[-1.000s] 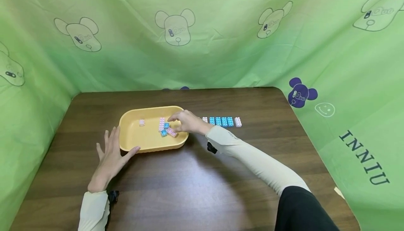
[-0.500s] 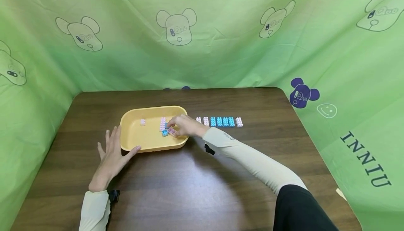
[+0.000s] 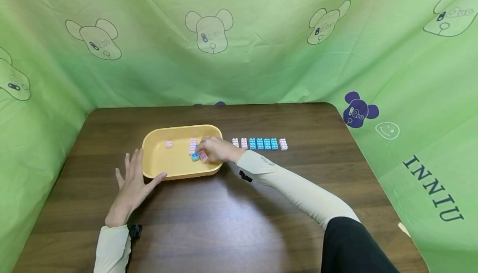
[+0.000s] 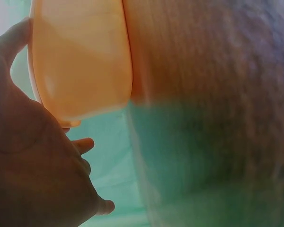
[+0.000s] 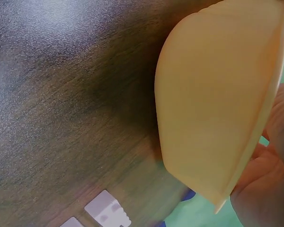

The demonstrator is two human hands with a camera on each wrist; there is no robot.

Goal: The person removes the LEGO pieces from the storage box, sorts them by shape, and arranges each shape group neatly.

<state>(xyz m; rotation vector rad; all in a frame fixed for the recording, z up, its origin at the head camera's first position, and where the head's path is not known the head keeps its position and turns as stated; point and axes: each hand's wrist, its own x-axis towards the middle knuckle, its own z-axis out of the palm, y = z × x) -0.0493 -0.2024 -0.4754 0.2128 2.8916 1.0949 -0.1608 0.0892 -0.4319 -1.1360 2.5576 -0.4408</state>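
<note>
Right fingers (image 3: 206, 142) dip lower, curled by a pink plastic brick (image 3: 203, 156) in the yellow plastic tray (image 3: 171, 165); grip unclear. Left fingers (image 3: 138, 163) are spread. Seven pink or blue bricks (image 3: 260, 143) line up rightward; more wait leftward.

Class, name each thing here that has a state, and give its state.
Yellow tray: upright, open-topped
Left hand: fingers spread, touching tray
Right hand: in tray, grip unclear
Small pink brick: in tray, set apart
Other tray bricks: clustered by right hand
Brick row: outside tray, studs up

Tray (image 3: 171, 165) is smooth plastic — bricks (image 3: 203, 156) probably too.
</note>
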